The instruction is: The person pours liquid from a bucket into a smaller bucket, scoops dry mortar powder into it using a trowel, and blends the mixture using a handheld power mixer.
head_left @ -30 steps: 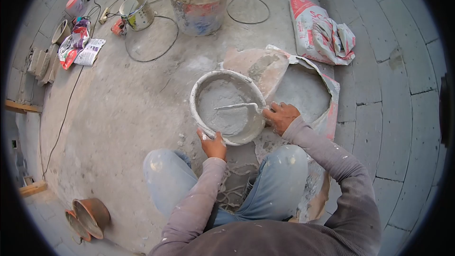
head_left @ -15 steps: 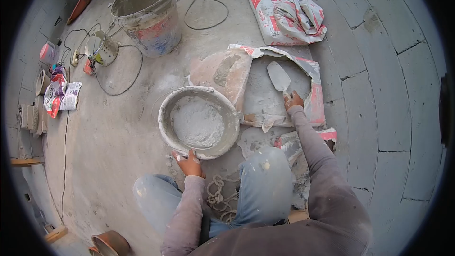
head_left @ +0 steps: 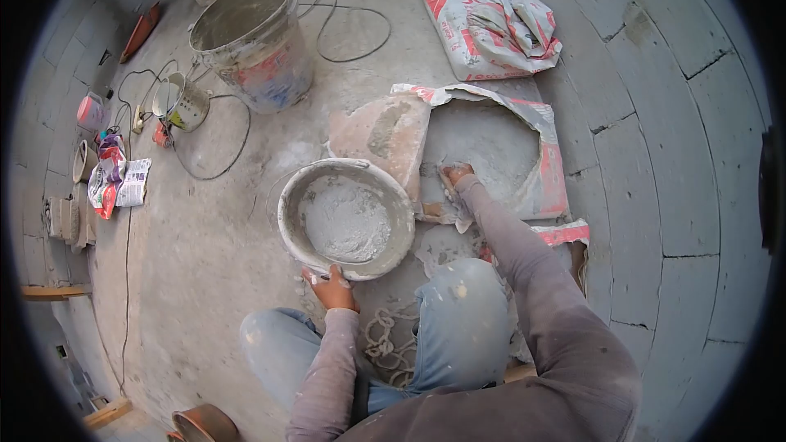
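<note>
My left hand (head_left: 331,287) grips the near rim of a grey bucket (head_left: 290,244), its thumb up against the rim. Pale grey powder (head_left: 348,221) lies inside the bucket. To the right, a cement bag (head_left: 550,168) lies flat with a large hole torn in its upper side, showing grey powder. Inside that opening, at its left part, my right hand (head_left: 456,178) is closed low over the powder. The trowel it carries is almost wholly hidden, with its blade out of sight at the powder.
Another red-and-white cement bag (head_left: 458,33) lies beyond, beside the block wall (head_left: 647,155). A big stained bucket (head_left: 266,74), a smaller pail (head_left: 187,104) and a looping cable (head_left: 246,135) are at the far left. Rope (head_left: 389,344) lies between my knees.
My right hand has moved left and down within the bag's opening, and the trowel blade has gone from view. My left hand stays on the bucket rim. The view has shifted slightly.
</note>
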